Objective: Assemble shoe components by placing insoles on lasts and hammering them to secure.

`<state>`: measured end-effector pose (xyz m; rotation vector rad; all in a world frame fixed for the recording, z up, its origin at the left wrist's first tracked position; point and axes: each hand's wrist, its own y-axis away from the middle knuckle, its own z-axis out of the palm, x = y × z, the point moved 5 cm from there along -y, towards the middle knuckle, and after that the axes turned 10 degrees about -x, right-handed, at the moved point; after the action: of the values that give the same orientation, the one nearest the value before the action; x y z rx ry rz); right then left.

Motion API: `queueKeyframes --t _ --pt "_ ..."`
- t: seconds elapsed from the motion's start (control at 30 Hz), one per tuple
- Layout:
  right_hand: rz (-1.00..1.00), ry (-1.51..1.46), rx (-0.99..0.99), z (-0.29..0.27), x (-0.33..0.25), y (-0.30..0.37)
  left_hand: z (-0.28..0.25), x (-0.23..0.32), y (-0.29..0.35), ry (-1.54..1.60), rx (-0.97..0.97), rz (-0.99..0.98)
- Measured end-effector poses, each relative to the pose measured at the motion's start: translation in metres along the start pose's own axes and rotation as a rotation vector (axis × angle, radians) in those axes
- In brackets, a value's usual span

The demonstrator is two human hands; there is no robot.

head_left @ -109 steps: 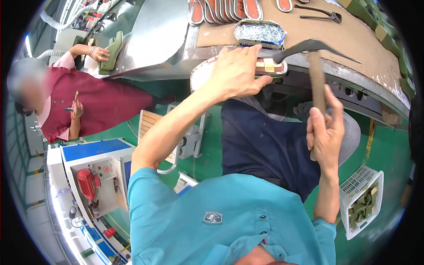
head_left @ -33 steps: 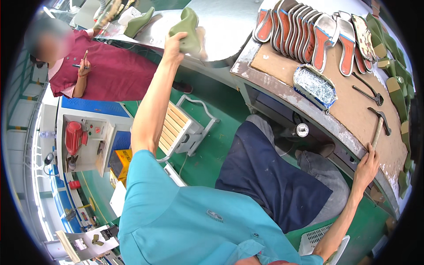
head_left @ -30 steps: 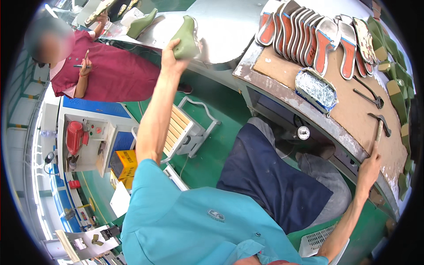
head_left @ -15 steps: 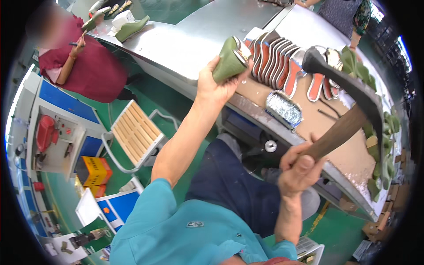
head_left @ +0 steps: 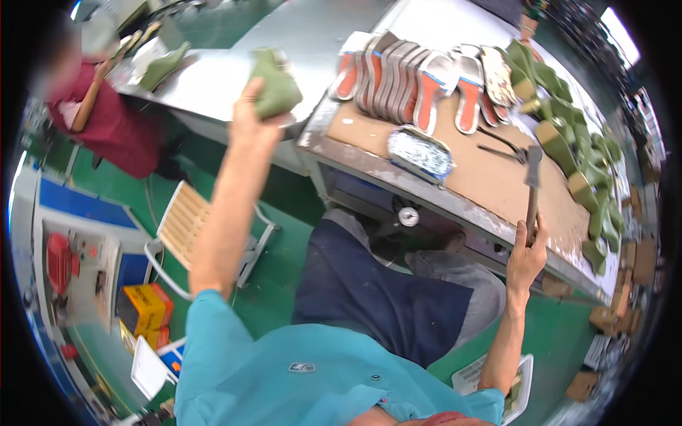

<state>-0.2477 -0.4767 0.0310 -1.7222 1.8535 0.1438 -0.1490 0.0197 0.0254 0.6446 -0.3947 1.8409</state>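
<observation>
The left hand [head_left: 253, 117] wraps its fingers round a green shoe last [head_left: 277, 86] at eleven o'clock, too blurred for me to judge what's done to it. Fingers of the right hand [head_left: 526, 259] grip a hammer [head_left: 532, 177] at three. On the surface [head_left: 490, 177], insoles [head_left: 429, 92] toward one seem unfitted.

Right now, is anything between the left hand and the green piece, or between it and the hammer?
Nothing visible separates the left hand from the green piece it holds. In this view, insoles and a box of shiny bits lie between that piece and the hammer.
</observation>
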Motion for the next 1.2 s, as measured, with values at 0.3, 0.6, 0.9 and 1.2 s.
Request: queueKeyframes --t 0.3,0.6,0.9,1.2 --pt "-0.065 0.334 0.022 0.012 0.039 -0.056 -0.102 0.081 -0.101 -1.622 0.223 0.419" --pt "0.016 0.136 -0.284 0.157 -0.058 -0.188 0.032 -0.002 -0.025 -1.813 -0.315 0.71" --pt "0.132 -0.652 -0.147 0.121 -0.039 -0.167 0.116 -0.19 0.04 -0.84 -0.671 0.005" --pt "-0.12 -0.747 -0.703 0.073 -0.054 -0.116 0.16 -0.213 0.057 -0.271 -0.577 -0.292"
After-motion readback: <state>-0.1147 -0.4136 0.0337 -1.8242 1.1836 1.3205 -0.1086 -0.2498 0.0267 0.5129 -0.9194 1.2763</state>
